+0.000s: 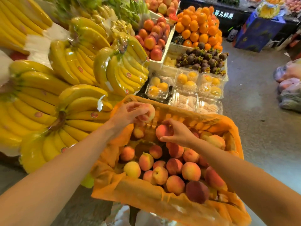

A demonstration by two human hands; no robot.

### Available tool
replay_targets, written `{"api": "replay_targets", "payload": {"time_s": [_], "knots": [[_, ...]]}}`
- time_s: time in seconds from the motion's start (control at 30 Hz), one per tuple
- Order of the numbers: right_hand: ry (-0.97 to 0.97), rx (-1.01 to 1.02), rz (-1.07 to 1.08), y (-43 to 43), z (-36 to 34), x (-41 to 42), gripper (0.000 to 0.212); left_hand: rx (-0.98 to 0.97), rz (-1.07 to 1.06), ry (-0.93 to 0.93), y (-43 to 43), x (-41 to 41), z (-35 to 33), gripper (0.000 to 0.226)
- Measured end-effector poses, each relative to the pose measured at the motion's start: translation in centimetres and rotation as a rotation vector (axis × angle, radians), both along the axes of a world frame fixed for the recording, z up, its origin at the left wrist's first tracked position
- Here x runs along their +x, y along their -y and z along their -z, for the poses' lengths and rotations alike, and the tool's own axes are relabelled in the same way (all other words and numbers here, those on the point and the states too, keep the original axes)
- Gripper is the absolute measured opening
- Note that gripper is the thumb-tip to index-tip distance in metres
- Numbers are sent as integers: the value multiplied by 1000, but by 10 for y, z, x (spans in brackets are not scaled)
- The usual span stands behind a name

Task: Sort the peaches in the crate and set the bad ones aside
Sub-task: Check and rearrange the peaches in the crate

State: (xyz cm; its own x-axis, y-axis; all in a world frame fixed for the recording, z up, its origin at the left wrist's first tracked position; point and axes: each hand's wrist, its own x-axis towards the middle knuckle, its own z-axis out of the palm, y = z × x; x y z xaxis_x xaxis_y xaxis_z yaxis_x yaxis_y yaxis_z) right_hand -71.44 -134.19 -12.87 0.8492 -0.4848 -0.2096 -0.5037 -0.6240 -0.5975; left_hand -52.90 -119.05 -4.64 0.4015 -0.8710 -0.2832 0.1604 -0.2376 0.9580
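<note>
An orange-lined crate [140, 191] sits in front of me, filled with several peaches [174, 167]. My left hand [128, 115] hovers over the crate's far left corner, closed around a pale pink peach [149, 112]. My right hand [179, 132] is over the middle of the crate, its fingers gripping a red-orange peach [162, 131] just above the pile. A dark reddish peach [197, 191] lies near the crate's front right edge.
Wrapped banana bunches [68, 95] fill the stall to the left. Beyond the crate stand clear clamshell boxes of fruit [187, 82], mangosteens [202, 61], oranges [198, 28] and a tray of nectarines [154, 38]. Concrete floor [254, 111] and bagged goods [290, 85] lie to the right.
</note>
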Motion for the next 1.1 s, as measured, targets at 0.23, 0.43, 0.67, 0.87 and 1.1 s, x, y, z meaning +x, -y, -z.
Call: {"api": "replay_targets", "payload": {"time_s": [0.23, 0.43, 0.67, 0.87, 1.1], "knots": [[-121, -106, -47, -38, 46, 39, 65, -35, -134, 14, -24, 22, 5, 19], [-285, -204, -93, -51, 79, 59, 63, 13, -87, 14, -33, 34, 17, 34], [-188, -66, 16, -48, 82, 60, 56, 24, -33, 3, -32, 39, 20, 32], [435, 449, 120, -46, -1, 59, 55, 108, 18, 170, -18, 34, 27, 41], [434, 373, 44, -45, -22, 59, 56, 178, 47, 368, -9, 24, 35, 47]]}}
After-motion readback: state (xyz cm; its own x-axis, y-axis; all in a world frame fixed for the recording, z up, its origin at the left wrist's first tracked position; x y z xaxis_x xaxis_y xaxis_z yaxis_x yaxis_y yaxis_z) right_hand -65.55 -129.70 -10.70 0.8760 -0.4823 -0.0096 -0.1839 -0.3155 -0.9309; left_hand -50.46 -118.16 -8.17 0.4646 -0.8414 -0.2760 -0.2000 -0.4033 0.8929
